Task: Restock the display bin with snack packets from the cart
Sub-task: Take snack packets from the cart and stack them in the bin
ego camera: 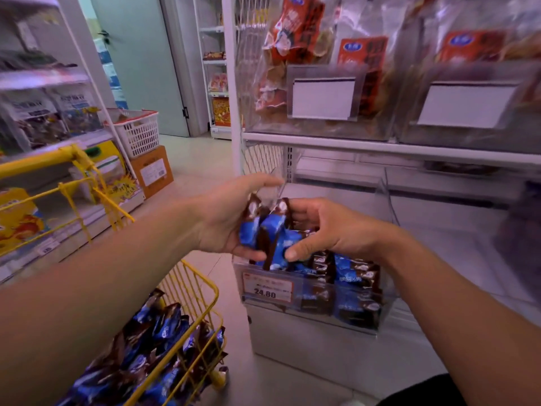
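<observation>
Hands first, since the head camera is the only view: both are up over the clear display bin (363, 323), squeezing a small bunch of blue-and-brown snack packets (270, 232) between them. Left hand (228, 218) cups the bunch from the left side, thumb underneath near the bottom and fingers curled over the top ends. Right hand (328, 230) comes in from the other side, thumb pressing on the front of the packets and fingers wrapped behind them. So both are gripping the same bundle, held just above the front-left corner of the bin.

That bin sits on a low white shelf (322, 347) and already has more of the same packets stacked inside (355, 278), mostly along the front and right. A price tag (268, 288) reading 24.80 is stuck on its front wall.

Down at the lower left is the yellow wire cart (202, 291), with a heap of matching packets (152, 347) in it, pretty blurry though.

On the shelf above, clear bins hold red snack bags (295, 27) with blank white label cards (323, 98). Farther back on the left, a white basket (137, 130) sits on a cardboard box (152, 171).
</observation>
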Action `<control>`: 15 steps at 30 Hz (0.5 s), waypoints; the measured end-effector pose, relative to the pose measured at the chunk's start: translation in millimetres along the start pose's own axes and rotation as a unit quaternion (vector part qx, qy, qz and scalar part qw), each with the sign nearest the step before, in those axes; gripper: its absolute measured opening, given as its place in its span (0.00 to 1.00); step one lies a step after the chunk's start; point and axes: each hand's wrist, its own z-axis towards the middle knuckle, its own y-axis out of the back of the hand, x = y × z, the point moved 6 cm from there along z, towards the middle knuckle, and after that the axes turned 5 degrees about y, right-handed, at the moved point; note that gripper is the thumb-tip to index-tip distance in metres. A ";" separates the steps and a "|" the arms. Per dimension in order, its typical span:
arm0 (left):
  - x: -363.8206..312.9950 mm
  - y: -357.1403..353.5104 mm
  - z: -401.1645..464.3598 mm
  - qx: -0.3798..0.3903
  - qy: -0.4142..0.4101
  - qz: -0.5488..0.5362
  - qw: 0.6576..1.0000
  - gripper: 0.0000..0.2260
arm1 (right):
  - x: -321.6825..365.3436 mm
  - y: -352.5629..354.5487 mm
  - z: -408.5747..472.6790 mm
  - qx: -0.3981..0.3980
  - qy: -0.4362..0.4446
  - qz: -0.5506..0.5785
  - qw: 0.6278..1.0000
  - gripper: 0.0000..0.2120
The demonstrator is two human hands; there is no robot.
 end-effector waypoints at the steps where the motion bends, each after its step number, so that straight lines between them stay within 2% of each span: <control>1: -8.7 -0.5 10.0 -0.015 0.004 -0.005 1.000 0.32 | -2.5 8.7 -1.0 -0.026 -0.003 0.002 1.000 0.29; 3: -25.1 -3.5 29.5 -0.035 -0.001 -0.028 0.999 0.36 | -8.1 25.0 -1.3 -0.067 -0.011 0.045 0.997 0.31; 5: -36.6 -5.7 45.8 -0.073 -0.007 -0.026 0.997 0.31 | -11.9 33.8 -0.6 -0.078 -0.022 0.103 0.991 0.35; 7: -44.0 -3.4 58.5 -0.118 -0.010 0.026 0.993 0.26 | -12.6 39.2 2.4 -0.093 -0.021 0.110 0.989 0.36; 10: -49.4 3.9 67.1 -0.119 0.012 0.108 0.987 0.26 | -9.6 49.2 6.5 -0.123 -0.023 0.000 0.992 0.34; 12: -49.6 7.4 71.4 -0.094 0.031 0.139 0.985 0.33 | -9.8 51.3 8.4 -0.117 -0.046 -0.087 0.988 0.30; 13: -49.4 8.0 76.0 -0.084 0.038 0.152 0.984 0.37 | -11.4 50.9 9.4 -0.108 -0.058 -0.109 0.986 0.31; 15: -51.1 4.3 86.2 -0.076 0.027 0.161 0.984 0.36 | -15.0 51.4 11.8 -0.098 -0.065 -0.117 0.986 0.35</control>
